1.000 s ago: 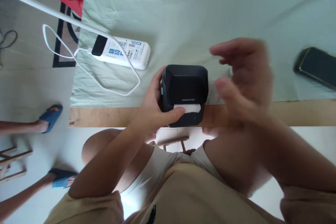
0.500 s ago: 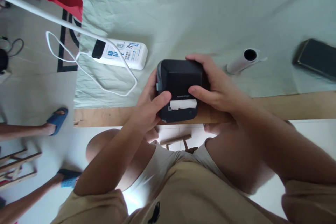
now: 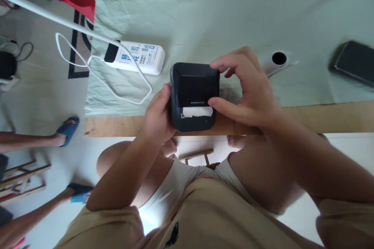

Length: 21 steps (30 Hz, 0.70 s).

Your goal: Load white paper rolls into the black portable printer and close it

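Observation:
A small black label printer (image 3: 195, 81) sits at the table's front edge, a torn strip of white paper (image 3: 198, 111) showing in its slot. My left hand (image 3: 159, 118) is wrapped round its left side, with the thumb along the edge and the other fingers partly hidden behind the body. On the opposite side, my right hand (image 3: 251, 89) has its thumb on the front near the slot and its index fingertip at the far right corner. The palm stands off the printer, so this hold is light.
Left of the printer lies a white power bank (image 3: 146, 59) with a white cable (image 3: 117, 95) looping from it. A white roll (image 3: 279, 59) with a dark core and a black phone-like object (image 3: 355, 62) are to the right. Another person's slippered foot (image 3: 68, 130) shows at left.
The printer has shifted slightly left. My left thumb has moved from its front to its side. My right hand has drawn back from the right side, leaving its fingertips at the edge.

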### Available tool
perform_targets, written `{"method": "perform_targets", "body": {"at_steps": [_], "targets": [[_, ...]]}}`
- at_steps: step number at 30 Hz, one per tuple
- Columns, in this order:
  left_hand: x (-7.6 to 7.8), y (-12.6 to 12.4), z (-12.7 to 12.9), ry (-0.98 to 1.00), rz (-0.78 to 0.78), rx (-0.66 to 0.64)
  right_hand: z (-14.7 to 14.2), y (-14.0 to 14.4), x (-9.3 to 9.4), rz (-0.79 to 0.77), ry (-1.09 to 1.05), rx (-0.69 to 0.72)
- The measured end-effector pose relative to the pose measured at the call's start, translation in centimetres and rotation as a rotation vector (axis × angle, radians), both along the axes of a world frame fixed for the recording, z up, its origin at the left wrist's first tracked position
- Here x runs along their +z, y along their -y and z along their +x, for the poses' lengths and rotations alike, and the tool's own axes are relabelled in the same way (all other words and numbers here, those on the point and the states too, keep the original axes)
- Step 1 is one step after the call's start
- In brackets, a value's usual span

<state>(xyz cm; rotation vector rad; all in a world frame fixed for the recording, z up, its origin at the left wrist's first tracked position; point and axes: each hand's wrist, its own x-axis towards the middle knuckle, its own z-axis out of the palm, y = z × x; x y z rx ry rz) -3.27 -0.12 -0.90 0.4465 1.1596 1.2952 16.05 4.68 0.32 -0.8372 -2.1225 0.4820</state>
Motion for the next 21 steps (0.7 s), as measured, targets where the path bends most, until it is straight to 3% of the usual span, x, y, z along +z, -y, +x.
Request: {"method": "perform_targets", "body": {"at_steps": [7,12,16,21], "targets": [[-0.4,0.2,-0.1,-0.090,0.061,0.117,0.4,0.1,0.2,-0.040,0.070,0.011],[0.5,-0.1,0.0,-0.016,-0.043,0.040,0.8,0.1,1.0,-0.013,0.149,-0.037],[0.4,-0.2,0.1,0.004,-0.053,0.036,0.6,0.1,0.9,0.051,-0.089,-0.093],[-0.4,0.2,-0.1,0.021,0.051,-0.092,-0.1,0.7,0.8,-0.107,-0.199,-0.268]]}}
